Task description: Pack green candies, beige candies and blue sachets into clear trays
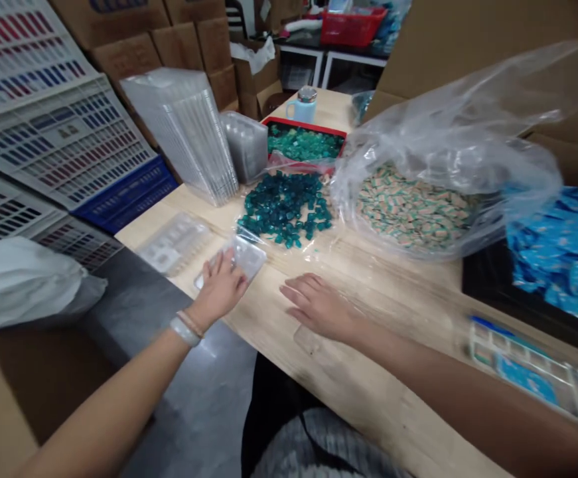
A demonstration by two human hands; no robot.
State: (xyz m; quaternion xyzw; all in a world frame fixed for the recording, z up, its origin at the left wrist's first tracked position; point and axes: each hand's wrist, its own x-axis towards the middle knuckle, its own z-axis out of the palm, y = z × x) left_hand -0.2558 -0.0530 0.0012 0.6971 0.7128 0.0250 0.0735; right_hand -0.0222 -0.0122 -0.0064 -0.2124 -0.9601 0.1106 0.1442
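Note:
My left hand (221, 285) lies with fingers stretched out on a small clear plastic tray (245, 255) near the table's left edge. My right hand (318, 305) rests flat on the wooden table (368, 372), fingers apart, with a clear plastic piece partly under it. Beyond both hands lies a pile of dark teal wrapped pieces (286, 206) on clear film. Another clear compartment tray (174, 242) sits to the left of my left hand.
A big clear bag of beige and green packets (413, 209) lies at the right, blue packets (562, 252) beyond it. A stack of clear trays (189, 133), a red tray of teal pieces (303, 141), a mug (303, 106) and cardboard boxes stand behind.

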